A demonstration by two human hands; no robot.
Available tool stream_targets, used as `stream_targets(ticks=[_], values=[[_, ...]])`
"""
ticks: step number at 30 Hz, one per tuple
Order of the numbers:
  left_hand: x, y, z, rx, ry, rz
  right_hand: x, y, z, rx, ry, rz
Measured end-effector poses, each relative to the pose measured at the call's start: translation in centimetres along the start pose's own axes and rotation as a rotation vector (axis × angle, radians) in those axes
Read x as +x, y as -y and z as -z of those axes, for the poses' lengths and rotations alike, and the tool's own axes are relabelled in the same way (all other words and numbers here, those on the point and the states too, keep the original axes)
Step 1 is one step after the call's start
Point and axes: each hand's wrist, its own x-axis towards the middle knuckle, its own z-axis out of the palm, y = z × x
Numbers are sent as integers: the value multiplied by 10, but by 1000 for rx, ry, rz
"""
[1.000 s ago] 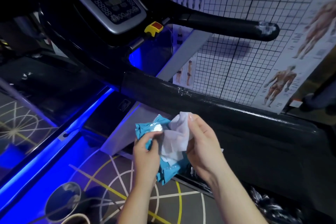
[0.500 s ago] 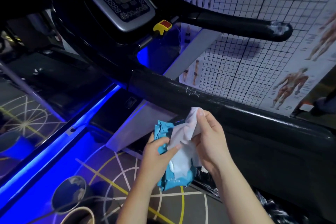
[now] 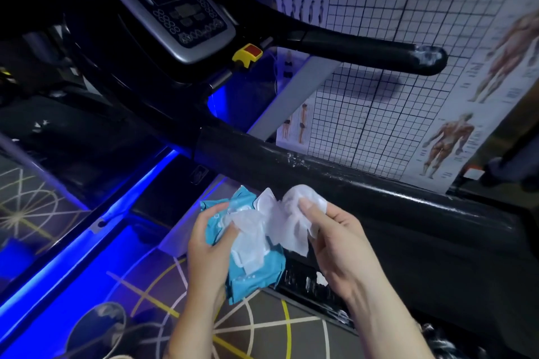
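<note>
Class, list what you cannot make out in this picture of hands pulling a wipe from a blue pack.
All in the head view.
1. Pack print: covered by the left hand and the wipe.
2. Pack opening: hidden under the bunched wipe that the right hand pinches.
3. Console labels: too small and dark.
4. Poster text: too small; the right edge cuts the poster off.

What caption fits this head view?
Left hand holds a crinkly blue plastic pack; right hand pinches the thin white wipe sticking out.
</note>
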Motion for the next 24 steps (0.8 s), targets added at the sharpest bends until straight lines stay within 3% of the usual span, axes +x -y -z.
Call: stream_targets(ticks=[2, 7, 12, 15, 19, 21, 24], values=[[5, -2, 12, -7, 21, -12, 10, -3, -2, -54, -59, 78], [25, -8, 47, 44, -72, 5, 43, -6, -30, -552, -258, 476], [54, -27, 77, 29, -181, -47, 85, -15, -99, -595, -361, 720], [78, -39, 90, -43, -204, -95, 121, -29, -139, -719, -312, 905], [115, -56, 109, -140, -254, -170, 172, -62, -180, -1116, -97, 924], [135, -62, 123, -142, -260, -204, 198, -84, -186, -1368, -131, 915], [165, -65, 143, -157, -251, -216, 219, -101, -182, -1531, -235, 991]])
